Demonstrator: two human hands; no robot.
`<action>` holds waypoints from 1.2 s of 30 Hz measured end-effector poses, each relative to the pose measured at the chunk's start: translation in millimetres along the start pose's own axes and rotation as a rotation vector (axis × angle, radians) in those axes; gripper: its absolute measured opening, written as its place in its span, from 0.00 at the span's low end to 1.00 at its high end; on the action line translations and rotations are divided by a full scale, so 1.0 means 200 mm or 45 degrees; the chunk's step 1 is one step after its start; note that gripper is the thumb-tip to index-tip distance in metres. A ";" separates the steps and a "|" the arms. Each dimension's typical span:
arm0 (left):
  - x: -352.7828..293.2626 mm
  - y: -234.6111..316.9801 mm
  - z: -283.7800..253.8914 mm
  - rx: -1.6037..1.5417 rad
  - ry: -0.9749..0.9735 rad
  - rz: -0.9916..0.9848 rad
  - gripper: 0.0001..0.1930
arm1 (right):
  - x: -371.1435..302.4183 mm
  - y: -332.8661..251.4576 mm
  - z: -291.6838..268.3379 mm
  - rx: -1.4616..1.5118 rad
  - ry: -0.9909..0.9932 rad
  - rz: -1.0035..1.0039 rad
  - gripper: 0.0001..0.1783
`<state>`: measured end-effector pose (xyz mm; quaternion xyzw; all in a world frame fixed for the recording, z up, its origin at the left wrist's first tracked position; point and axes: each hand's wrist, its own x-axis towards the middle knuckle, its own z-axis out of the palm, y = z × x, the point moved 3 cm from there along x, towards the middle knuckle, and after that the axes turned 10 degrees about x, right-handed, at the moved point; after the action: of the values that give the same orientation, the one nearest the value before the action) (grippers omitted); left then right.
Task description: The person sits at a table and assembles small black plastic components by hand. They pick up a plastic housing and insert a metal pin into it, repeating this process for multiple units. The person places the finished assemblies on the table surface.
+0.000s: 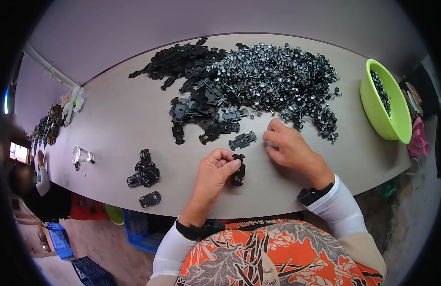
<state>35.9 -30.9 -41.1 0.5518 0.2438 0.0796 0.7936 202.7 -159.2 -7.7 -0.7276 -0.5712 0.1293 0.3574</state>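
My left hand (215,172) grips a black toy car chassis (238,170) upright between thumb and fingers, above the near part of the table. To its right, my right hand (288,145) has its fingers bent together in a pinch. Whatever sits in that pinch is too small to make out. Between and beyond the hands lies a loose chassis (242,140). Past them spreads a large heap of small wheel-and-axle pieces (277,76). A heap of black chassis (187,62) adjoins it on the left.
A small stack of black chassis (143,170) lies at left, with a single chassis (150,199) nearer me. Further left, a clear plastic cup (82,155) rests on the table (111,114). A lime-green basin (396,117) with dark parts stands right. Another person (34,186) sits far left.
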 end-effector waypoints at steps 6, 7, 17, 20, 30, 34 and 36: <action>-0.02 0.04 0.05 -0.177 0.015 -0.142 0.11 | -0.11 -0.07 -0.02 -0.075 -0.078 0.063 0.04; -0.02 0.04 0.06 -0.169 0.032 -0.138 0.11 | -0.12 -0.09 -0.02 -0.092 -0.069 0.054 0.04; -0.01 0.01 0.07 -0.183 -0.011 -0.062 0.09 | -0.20 -0.24 0.02 0.422 0.179 -0.162 0.18; -0.02 0.00 0.14 -0.271 -0.069 -0.110 0.11 | -0.20 -0.25 0.04 0.355 0.221 -0.297 0.19; -0.05 -0.02 0.19 0.011 -0.327 -0.363 0.09 | -0.24 -0.27 0.05 0.340 0.170 -0.339 0.23; -0.03 -0.02 0.18 -0.069 -0.186 -0.305 0.09 | -0.26 -0.29 0.02 0.244 0.292 -0.376 0.24; -0.03 -0.03 0.19 -0.108 -0.149 -0.328 0.08 | -0.26 -0.27 0.04 0.205 0.288 -0.359 0.24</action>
<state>47.7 -66.4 -34.6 0.4857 0.2625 -0.0449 0.8326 142.6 -199.4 11.4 -0.6194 -0.6114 0.0408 0.4908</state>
